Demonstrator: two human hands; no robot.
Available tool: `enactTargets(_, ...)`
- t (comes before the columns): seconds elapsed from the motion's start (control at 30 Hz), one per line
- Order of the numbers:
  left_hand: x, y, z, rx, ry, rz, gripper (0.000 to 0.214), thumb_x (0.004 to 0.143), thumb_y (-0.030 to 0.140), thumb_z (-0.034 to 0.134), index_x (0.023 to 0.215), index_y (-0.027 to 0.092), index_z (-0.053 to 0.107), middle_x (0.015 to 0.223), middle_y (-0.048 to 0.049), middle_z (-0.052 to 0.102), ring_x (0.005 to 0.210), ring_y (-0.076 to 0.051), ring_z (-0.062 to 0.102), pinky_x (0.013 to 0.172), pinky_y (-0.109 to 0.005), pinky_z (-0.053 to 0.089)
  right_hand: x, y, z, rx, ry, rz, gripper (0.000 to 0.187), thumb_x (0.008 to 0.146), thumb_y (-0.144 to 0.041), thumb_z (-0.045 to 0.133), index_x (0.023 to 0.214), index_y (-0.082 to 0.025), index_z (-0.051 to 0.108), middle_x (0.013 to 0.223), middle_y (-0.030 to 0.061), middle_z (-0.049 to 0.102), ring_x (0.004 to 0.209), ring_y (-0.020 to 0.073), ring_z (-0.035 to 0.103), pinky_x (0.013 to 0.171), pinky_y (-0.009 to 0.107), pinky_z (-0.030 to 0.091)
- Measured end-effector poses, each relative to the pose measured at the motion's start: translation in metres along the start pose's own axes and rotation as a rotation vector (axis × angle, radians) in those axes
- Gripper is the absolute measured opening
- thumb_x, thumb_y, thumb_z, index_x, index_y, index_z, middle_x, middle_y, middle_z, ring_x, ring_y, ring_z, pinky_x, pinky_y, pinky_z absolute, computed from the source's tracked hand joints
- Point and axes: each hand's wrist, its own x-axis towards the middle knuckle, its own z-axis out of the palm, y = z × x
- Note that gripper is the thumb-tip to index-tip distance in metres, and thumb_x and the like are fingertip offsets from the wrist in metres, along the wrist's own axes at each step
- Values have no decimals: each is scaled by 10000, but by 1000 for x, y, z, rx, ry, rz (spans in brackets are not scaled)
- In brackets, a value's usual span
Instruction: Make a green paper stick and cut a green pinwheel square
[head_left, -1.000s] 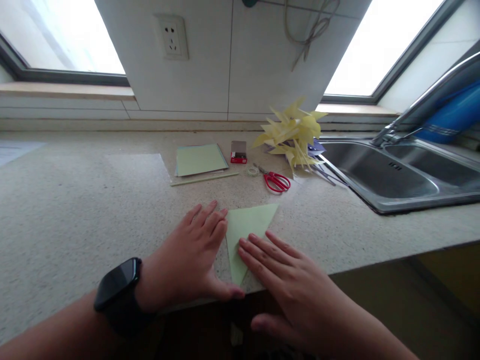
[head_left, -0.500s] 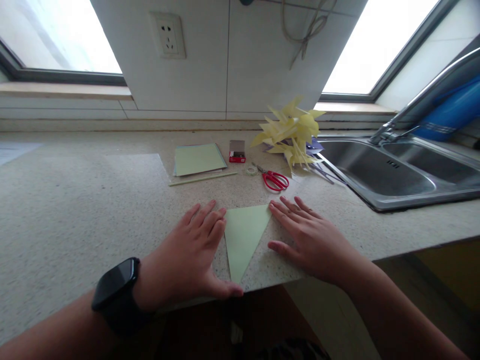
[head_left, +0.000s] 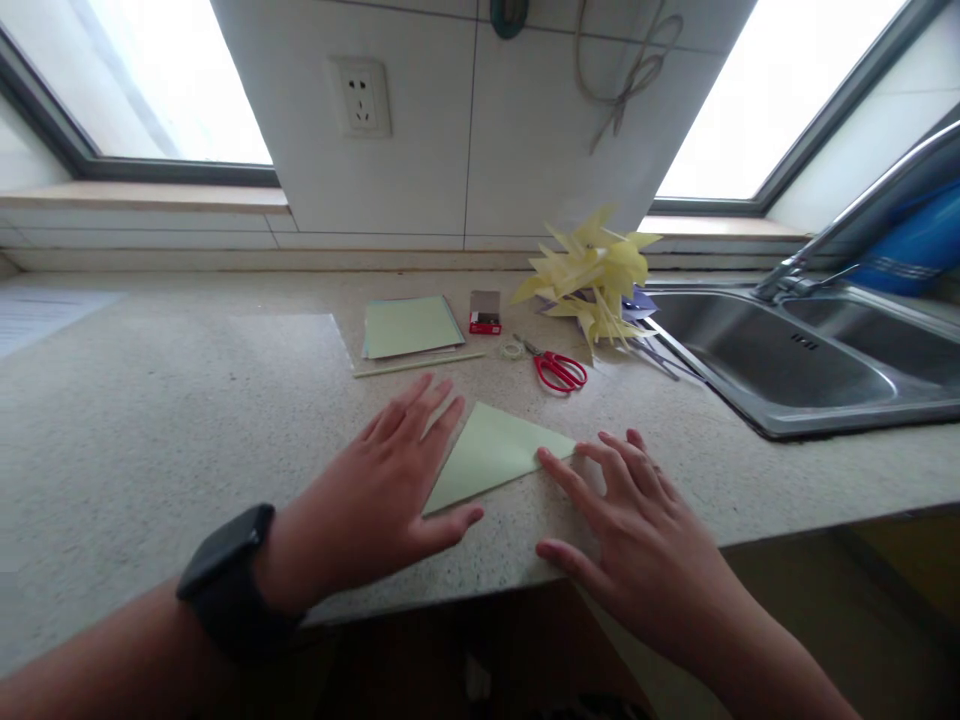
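Observation:
A pale green sheet of paper, folded to a triangle [head_left: 495, 453], lies flat near the counter's front edge. My left hand [head_left: 390, 475] rests along its left side with fingers stretched out and the thumb below its lower left corner. At the right, the fingertips of my right hand [head_left: 630, 520] touch the paper's pointed corner, fingers spread and thumb apart on the counter. Behind the triangle lie red-handled scissors [head_left: 560, 370], a small roll of tape [head_left: 512, 351] and a thin pale green stick [head_left: 420, 365].
A stack of coloured paper [head_left: 415, 327] and a small red and grey box [head_left: 485, 313] lie toward the wall. Yellow paper pinwheels [head_left: 592, 270] are heaped by the steel sink [head_left: 720, 330]. A printed sheet [head_left: 49, 312] lies at the far left.
The paper triangle has turned, its narrow point swinging from the front edge to the right. My right hand has shifted with it, and the view has tilted slightly.

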Motion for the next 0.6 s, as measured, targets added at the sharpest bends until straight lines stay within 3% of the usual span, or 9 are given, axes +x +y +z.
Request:
enactTargets(0.1,-11,38,11,-37,-1,28,741,961,566,484,1521,88,396,1598,-190,386,1481,-340,338,1172,-497,380,-1,-15,2,33,39,20,797,886,-706,542,1456,-150,500,1216,180,566,1254,405,493,1157,663,319)
enactTargets(0.2,-23,59,28,-6,-10,65,700,967,524,490,1483,53,442,1526,-208,488,1397,-336,471,1138,-458,433,-3,-27,6,55,80,40,836,891,-707,533,1438,-78,475,1222,199,557,1241,397,487,1144,637,359)
enactTargets(0.43,-28,57,38,100,24,84,696,950,472,486,1461,3,432,1485,-252,513,1372,-395,487,1132,-491,435,-7,-51,9,140,64,-18,722,917,-500,589,1498,-112,403,1420,193,536,1335,383,455,1089,578,457)
enactTargets(0.6,-25,58,40,152,15,109,641,872,223,467,1438,-73,407,1440,-310,527,1342,-414,512,1120,-508,450,4,-72,5,316,33,-31,688,854,-382,585,1463,-83,469,1459,181,540,1343,333,484,1134,506,444)
